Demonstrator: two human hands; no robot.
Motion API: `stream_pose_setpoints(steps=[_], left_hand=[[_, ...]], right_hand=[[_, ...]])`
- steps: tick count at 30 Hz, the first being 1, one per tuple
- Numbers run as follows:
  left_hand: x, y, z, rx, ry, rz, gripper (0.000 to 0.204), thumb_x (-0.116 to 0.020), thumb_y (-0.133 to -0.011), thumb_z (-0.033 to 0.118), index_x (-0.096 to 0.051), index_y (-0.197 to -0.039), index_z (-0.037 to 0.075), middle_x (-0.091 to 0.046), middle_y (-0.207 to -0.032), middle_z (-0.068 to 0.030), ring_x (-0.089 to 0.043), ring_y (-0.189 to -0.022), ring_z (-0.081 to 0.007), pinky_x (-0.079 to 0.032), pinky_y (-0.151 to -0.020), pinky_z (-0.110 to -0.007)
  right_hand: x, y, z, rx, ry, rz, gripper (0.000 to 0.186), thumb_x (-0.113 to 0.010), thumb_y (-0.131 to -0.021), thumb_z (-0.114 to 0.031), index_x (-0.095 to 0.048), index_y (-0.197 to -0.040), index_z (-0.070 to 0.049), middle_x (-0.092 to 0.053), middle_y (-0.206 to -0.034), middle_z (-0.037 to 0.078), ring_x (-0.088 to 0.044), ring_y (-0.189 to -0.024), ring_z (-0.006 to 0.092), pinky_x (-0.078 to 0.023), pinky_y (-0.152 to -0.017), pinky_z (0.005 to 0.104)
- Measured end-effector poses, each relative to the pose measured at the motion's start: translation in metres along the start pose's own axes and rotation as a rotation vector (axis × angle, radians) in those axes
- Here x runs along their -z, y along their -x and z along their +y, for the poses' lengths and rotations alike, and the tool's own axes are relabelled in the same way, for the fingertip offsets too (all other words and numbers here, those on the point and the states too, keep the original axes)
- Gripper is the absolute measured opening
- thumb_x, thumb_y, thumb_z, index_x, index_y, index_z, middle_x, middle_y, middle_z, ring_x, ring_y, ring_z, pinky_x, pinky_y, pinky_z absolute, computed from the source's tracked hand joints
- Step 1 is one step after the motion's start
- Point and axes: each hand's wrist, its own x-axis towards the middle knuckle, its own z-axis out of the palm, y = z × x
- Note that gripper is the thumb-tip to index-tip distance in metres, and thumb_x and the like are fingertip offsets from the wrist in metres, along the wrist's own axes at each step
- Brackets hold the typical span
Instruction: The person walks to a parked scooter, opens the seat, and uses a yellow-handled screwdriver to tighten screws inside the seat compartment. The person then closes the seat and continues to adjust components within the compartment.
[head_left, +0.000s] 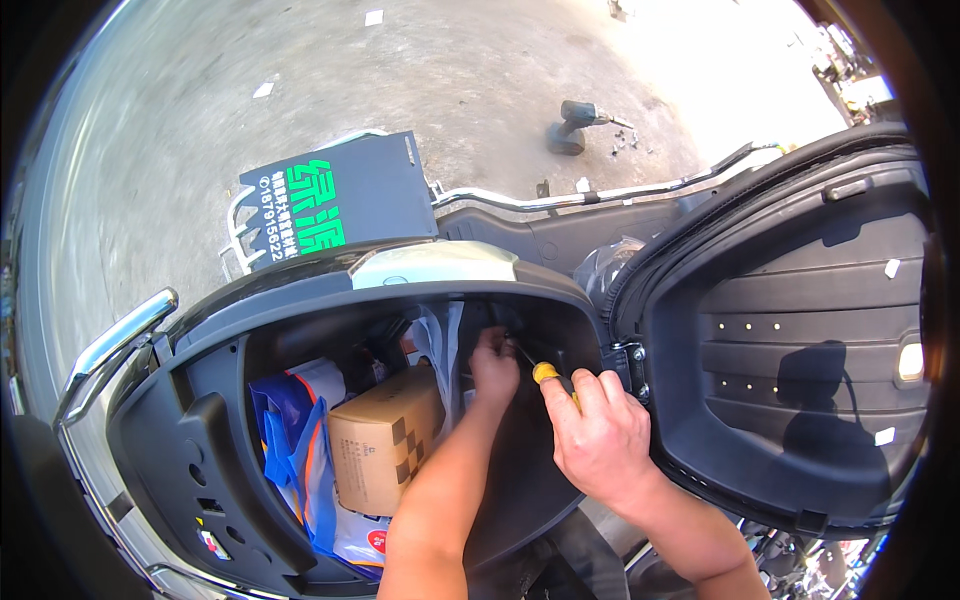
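Note:
My right hand (605,440) is wrapped round the yellow-and-black handle of a screwdriver (546,374), whose thin shaft points into the storage bin (575,295) under a scooter's raised seat. Inside the bin, in shadow, my left hand (491,362) has its fingers curled together close to the screwdriver's tip, by the inner wall. Whatever those fingers hold is too small and dark to make out. A brown cardboard box (375,455) stands beside my left forearm. Left of it lies a blue, white and orange plastic bag (300,430). A pale plastic sheet (440,345) hangs next to my left hand.
The hinged seat (810,300) stands open on the right, its hinge (635,355) close to my right hand. A cordless drill (574,126) lies on the concrete floor beside several small screws (628,138). A dark printed panel (385,190) and chrome rail (540,203) flank the bin.

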Motion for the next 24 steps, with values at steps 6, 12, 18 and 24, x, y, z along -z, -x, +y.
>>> stream_pose_setpoints(steps=[6,12,18,24], left_hand=[[0.005,0.005,0.034,-0.035,-0.08,-0.059,0.026,-0.072,-0.099,0.006,-0.074,-0.125,0.004,-0.078,-0.099,-0.0173,-0.076,-0.092,-0.0293,-0.058,-0.086,-0.041],[0.001,-0.003,0.021,-0.029,-0.09,-0.049,0.027,-0.073,-0.099,0.007,-0.074,-0.126,0.005,-0.079,-0.104,-0.0166,-0.076,-0.097,-0.0285,-0.058,-0.089,-0.04],[-0.001,-0.007,0.011,-0.095,-0.148,-0.074,0.033,-0.072,-0.099,0.008,-0.071,-0.132,0.007,-0.079,-0.11,-0.0188,-0.076,-0.104,-0.0336,-0.058,-0.093,-0.043],[0.005,-0.016,0.037,-0.003,-0.043,0.022,0.036,-0.065,-0.102,0.005,-0.068,-0.137,0.006,-0.075,-0.124,-0.0221,-0.073,-0.116,-0.0357,-0.055,-0.101,-0.043]], right_hand=[[-0.008,-0.003,0.005,0.045,0.054,0.068,0.03,-0.075,-0.084,-0.009,-0.077,-0.114,-0.003,-0.071,-0.101,0.014,-0.06,-0.082,0.0277,-0.043,-0.074,0.0417],[-0.014,0.0,0.007,0.053,0.099,0.019,0.029,-0.076,-0.084,-0.009,-0.078,-0.112,-0.002,-0.07,-0.099,0.011,-0.06,-0.082,0.0268,-0.043,-0.079,0.0426],[-0.015,-0.001,0.008,0.073,0.099,0.048,0.028,-0.077,-0.085,-0.01,-0.078,-0.113,-0.003,-0.071,-0.098,0.01,-0.059,-0.082,0.0257,-0.043,-0.082,0.0422],[-0.016,-0.003,0.008,0.047,0.108,0.029,0.029,-0.078,-0.085,-0.01,-0.078,-0.113,-0.003,-0.071,-0.099,0.01,-0.06,-0.082,0.0253,-0.042,-0.083,0.0422]])
